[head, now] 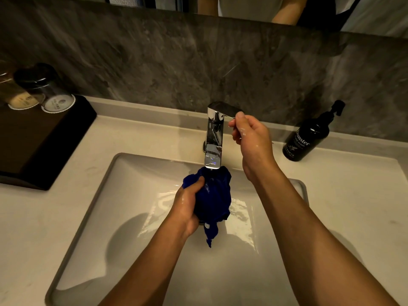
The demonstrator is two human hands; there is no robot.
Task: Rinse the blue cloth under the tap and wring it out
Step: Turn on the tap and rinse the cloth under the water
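blue cloth held under the tap spout, lever in the other hand

the blue cloth (215, 195) is bunched into a wad directly below the outlet of the tap (213, 138), above the basin of the sink (106, 186). its long axis runs roughly vertical, the bulky upper part touching or just beneath the spout and a thin tail pointing down toward the drain. the left hand (187, 206) grips the wad from the left, thumb over the top, fingers curled round the cloth. the right hand (247, 133) pinches the end of the tap lever (225, 108) between thumb and fingers, its fingers curled; specks of foam show on both hands. whether water is running cannot be told with certainty, though wet sheen lies on the basin floor beside the cloth. judged from this, the rinse is under way or just being started or stopped at the lever; the wringing, which would likely need both hands on the cloth, appears not yet done. outward on the pale bench (66, 217): a black hand wash bottle (306, 140) to the right of the tap, a dark tray (44, 140) with upturned glasses (50, 93) to the left, grey stone backsplash behind
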